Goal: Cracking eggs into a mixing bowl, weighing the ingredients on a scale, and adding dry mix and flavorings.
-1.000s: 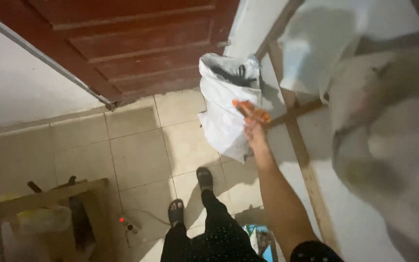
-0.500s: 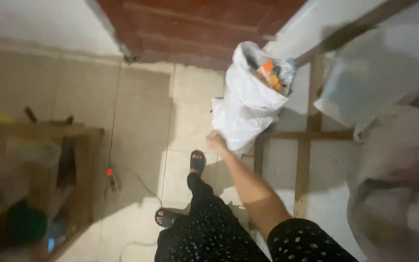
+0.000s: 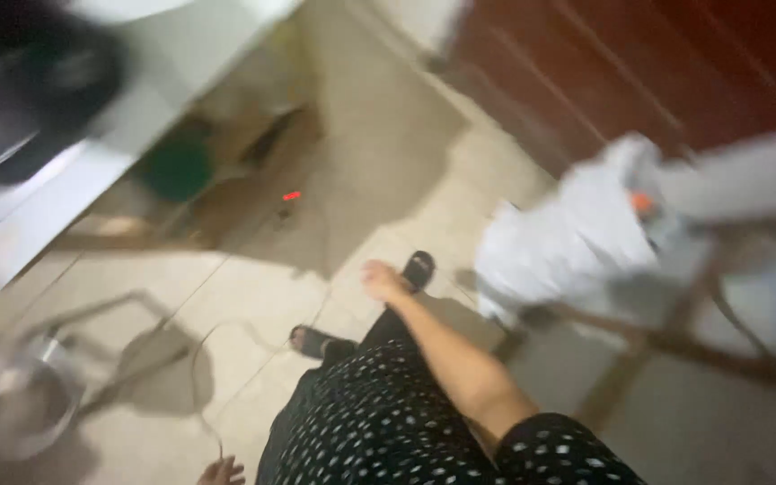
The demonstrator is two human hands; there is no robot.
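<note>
1. The right hand [image 3: 379,278] hangs free at the end of an outstretched bare arm, fingers loosely curled, its grip closed on nothing; it floats above the pale tiled floor [image 3: 253,296], apart from everything around it.
2. The left hand [image 3: 220,470] shows only as fingertips at the bottom edge of the blurred view; whether its grip is loose or clenched cannot be told.
3. Nearest the right hand lies a black sandal [image 3: 418,267] on one foot, with the other sandal [image 3: 313,341] a step behind, below a dark skirt with white dots [image 3: 370,422].
4. To the right, well apart from the hand, a white sack [image 3: 568,247] slumps against a wooden frame [image 3: 675,341], something orange [image 3: 643,203] showing at its open mouth, with a dark red wooden door [image 3: 639,72] behind.
5. To the left, a thin cord [image 3: 217,359] trails across the tiles toward a metal pot [image 3: 20,404]; a small red light [image 3: 291,195] glows near a low wooden stand [image 3: 226,180] under a white table [image 3: 92,153].
6. Judged from this view, moving well here means a steady step with the empty arm kept clear, and feet lifted over the cord, since the sandals stand just beside its loop.
</note>
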